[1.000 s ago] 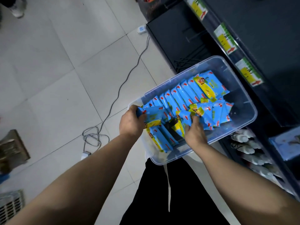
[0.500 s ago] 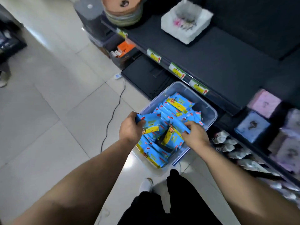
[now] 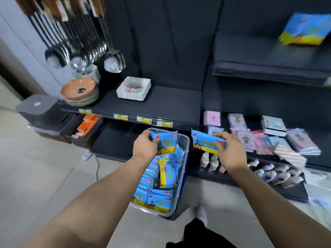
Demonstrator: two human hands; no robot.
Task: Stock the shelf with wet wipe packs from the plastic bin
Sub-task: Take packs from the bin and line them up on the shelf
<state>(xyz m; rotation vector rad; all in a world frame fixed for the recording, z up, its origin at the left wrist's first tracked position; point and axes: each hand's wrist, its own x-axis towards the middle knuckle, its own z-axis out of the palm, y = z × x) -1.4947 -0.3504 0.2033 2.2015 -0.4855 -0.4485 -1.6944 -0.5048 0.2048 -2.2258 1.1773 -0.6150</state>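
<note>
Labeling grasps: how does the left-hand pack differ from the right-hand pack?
The left-hand pack is over the plastic bin; the right-hand pack is out past its right rim. The left hand grips its pack's left side; the right hand pinches its pack's right end. Both are blue and yellow.

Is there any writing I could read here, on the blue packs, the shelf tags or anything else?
Nothing here is legible.
Wet wipe pack in the left hand: red logo, blurred.
Second pack in the right hand: print blurred.
Shelf price tags: too small, blurred.
Upper-shelf pack: blurred.
</note>
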